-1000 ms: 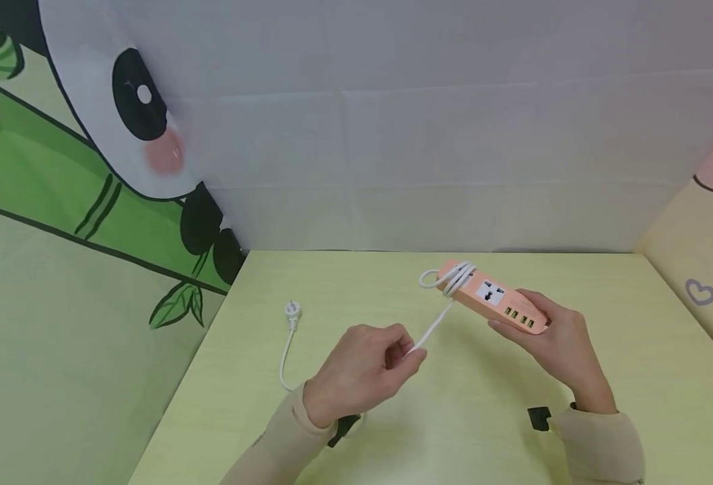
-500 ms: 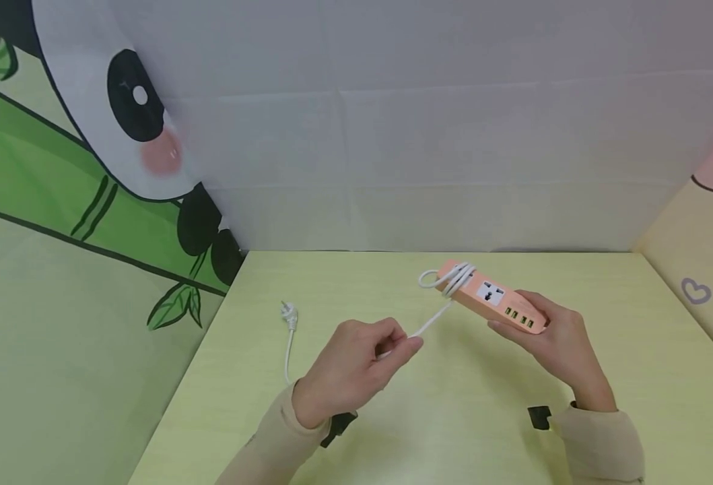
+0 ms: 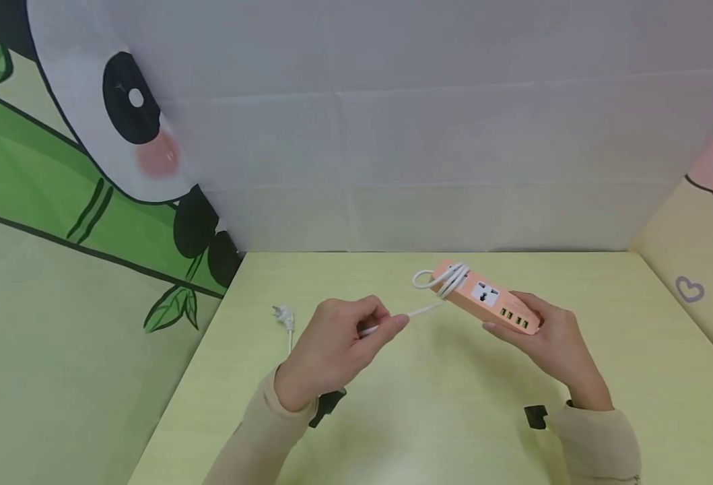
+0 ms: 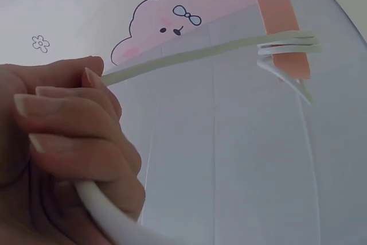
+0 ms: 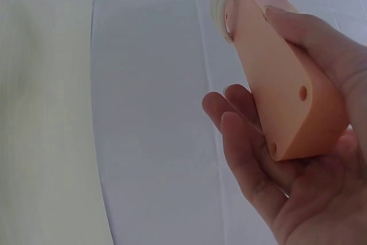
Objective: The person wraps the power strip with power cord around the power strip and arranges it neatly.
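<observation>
My right hand [image 3: 553, 340] grips the near end of an orange power strip [image 3: 486, 296], tilted above the table with its sockets and USB ports facing up. A white cord [image 3: 452, 279] is wound in several turns round the strip's far end, and a small loop sticks out at its left. My left hand [image 3: 341, 343] pinches the cord between thumb and fingers, and the stretch between hand and strip runs taut. In the left wrist view the cord [image 4: 183, 57] passes through the curled fingers [image 4: 86, 153]. The white plug [image 3: 285, 316] is beyond the left wrist, its lead partly hidden behind the arm.
The pale yellow table [image 3: 429, 417] reaches back to a grey-white cloth wall [image 3: 392, 168]. A printed panel with green bamboo [image 3: 59, 141] stands at the left, a cream and pink one [image 3: 695, 249] at the right. Black pieces [image 3: 536, 416] show by both sleeves.
My left hand has moved up and to the left, keeping hold of the cord, which now lies flatter. The plug has shifted slightly left and turned. The right hand and power strip are almost still.
</observation>
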The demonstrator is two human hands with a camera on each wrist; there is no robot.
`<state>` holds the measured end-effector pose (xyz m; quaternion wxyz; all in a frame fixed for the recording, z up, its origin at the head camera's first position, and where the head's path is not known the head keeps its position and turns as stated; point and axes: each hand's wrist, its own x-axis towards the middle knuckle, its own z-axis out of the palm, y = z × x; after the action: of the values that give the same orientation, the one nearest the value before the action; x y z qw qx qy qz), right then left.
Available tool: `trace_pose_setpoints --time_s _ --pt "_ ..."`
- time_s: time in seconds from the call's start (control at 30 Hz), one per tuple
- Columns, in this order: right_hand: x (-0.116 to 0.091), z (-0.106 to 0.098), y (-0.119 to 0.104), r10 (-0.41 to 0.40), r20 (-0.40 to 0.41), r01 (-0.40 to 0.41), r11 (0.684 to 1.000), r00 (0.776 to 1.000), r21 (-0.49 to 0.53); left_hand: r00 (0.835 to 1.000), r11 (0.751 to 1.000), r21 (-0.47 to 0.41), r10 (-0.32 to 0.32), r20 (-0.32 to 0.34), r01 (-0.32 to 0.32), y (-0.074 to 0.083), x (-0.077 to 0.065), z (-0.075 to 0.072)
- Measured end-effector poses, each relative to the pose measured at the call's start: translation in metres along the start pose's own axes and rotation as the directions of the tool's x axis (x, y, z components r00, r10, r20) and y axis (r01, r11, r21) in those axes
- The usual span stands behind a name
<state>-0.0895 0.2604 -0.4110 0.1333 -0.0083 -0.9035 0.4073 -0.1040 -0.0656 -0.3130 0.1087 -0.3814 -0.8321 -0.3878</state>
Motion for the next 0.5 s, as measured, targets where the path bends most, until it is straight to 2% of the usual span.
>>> trace_pose_setpoints --time_s 0.13,0.27,0.5 --pt "0.000 0.001 -0.001 0.004 0.010 -0.003 1.000 1.000 -0.005 1.000 1.000 0.005 -0.008 0.024 0.008 0.000 0.000 -0.004" --pt "0.002 0.003 -0.003 -0.002 0.025 0.002 1.000 1.000 -0.016 0.998 1.000 -0.005 0.013 0.055 -0.013 0.002 0.000 -0.008" --pt "0.002 0.004 -0.004 0.010 0.049 -0.009 1.000 0.999 -0.029 0.988 0.992 -0.019 0.124 0.092 -0.123 0.001 0.006 -0.019"
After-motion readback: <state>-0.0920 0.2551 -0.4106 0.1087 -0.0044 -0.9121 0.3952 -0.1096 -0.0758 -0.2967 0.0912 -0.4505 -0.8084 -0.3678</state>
